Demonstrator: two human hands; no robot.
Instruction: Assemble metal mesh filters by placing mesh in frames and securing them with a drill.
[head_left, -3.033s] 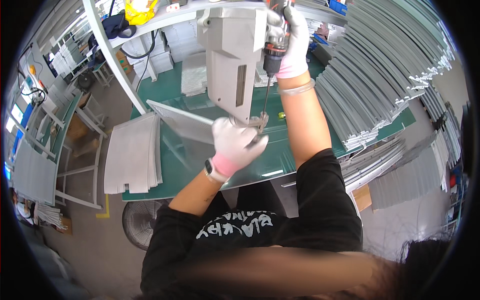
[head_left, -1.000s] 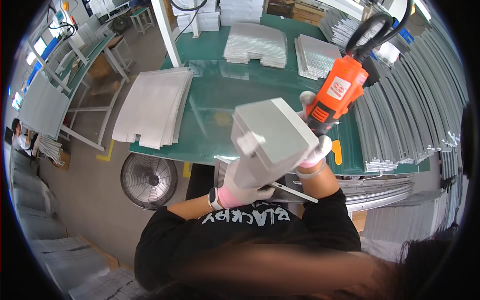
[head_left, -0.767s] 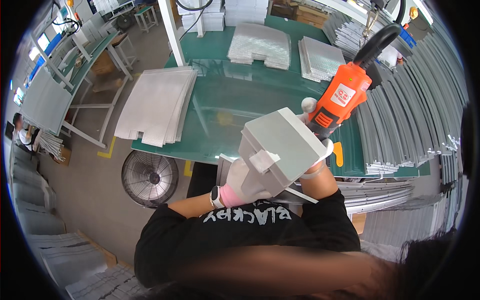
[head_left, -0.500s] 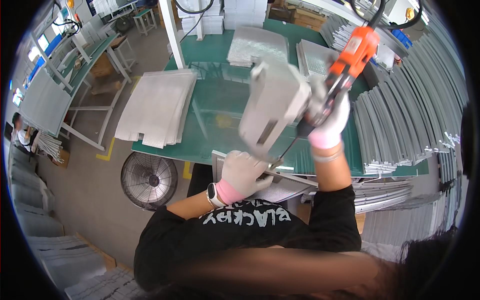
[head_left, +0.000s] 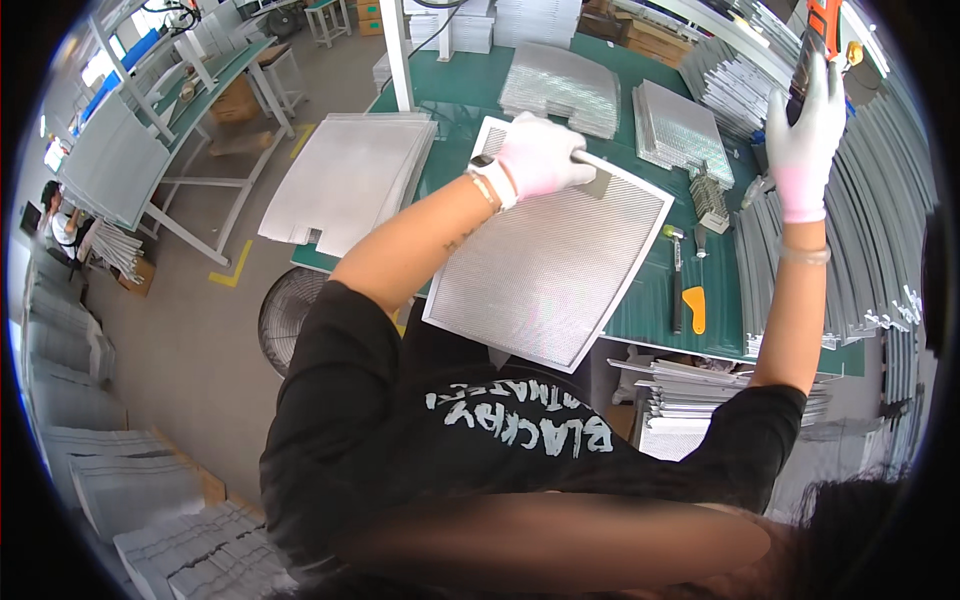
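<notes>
Presently, we record the following.
Left hand: we see the gloved left hand [head_left: 540,155] in the upper middle of the frame, fingers closed around the top edge of the mesh filter panel [head_left: 550,262].
Mesh filter panel: it lies flat on the green table [head_left: 470,75] at frame centre, its lower corner reaching past the table's near edge.
Right hand: we find the gloved right hand [head_left: 805,125] raised at the upper right, clenched around the orange power tool [head_left: 818,30]; only part of the tool shows at the rim.
Table contents: we note stacks of mesh panels [head_left: 560,92] at the upper centre, and a small hammer [head_left: 677,285] with an orange-handled tool [head_left: 695,305] just right of the held panel.
Surroundings: we see flat sheets [head_left: 345,175] to the left of the table, a floor fan [head_left: 290,315] below them, and metal strips [head_left: 860,250] along the right side.
</notes>
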